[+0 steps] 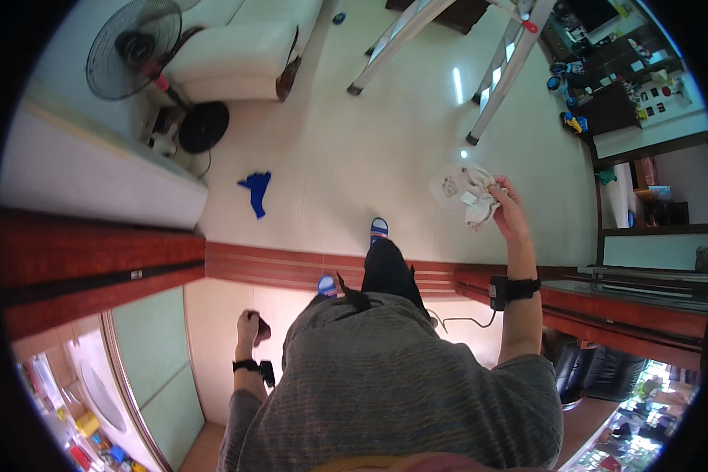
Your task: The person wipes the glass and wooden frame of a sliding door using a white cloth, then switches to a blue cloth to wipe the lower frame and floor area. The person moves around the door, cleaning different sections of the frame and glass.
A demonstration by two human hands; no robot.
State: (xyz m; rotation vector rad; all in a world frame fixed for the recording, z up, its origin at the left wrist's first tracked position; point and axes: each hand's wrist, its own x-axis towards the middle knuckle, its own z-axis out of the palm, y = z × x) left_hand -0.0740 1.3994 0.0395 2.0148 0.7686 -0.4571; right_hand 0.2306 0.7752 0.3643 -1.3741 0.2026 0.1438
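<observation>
Raised out to the right, my right hand (pixel 509 206) grips a crumpled white cloth item (pixel 478 197), with a translucent, plastic-looking part at its left side. My left hand (pixel 251 330) is curled low at my left side around a small dark reddish thing (pixel 262 331) that I cannot identify. A dark blue cloth (pixel 258 192) lies crumpled on the tiled floor, ahead and to the left. Blue slippers (pixel 379 229) are on my feet, one foot on the pale floor and the other at the red-brown threshold.
An aluminium stepladder (pixel 389 50) stands ahead. At the far left are a pedestal fan (pixel 203 127) and a cream sofa (pixel 230 65). Red-brown door frames (pixel 100 268) flank the striped threshold (pixel 259 262). Toy vehicles (pixel 573 123) sit by the dark cabinet (pixel 610 106) at right.
</observation>
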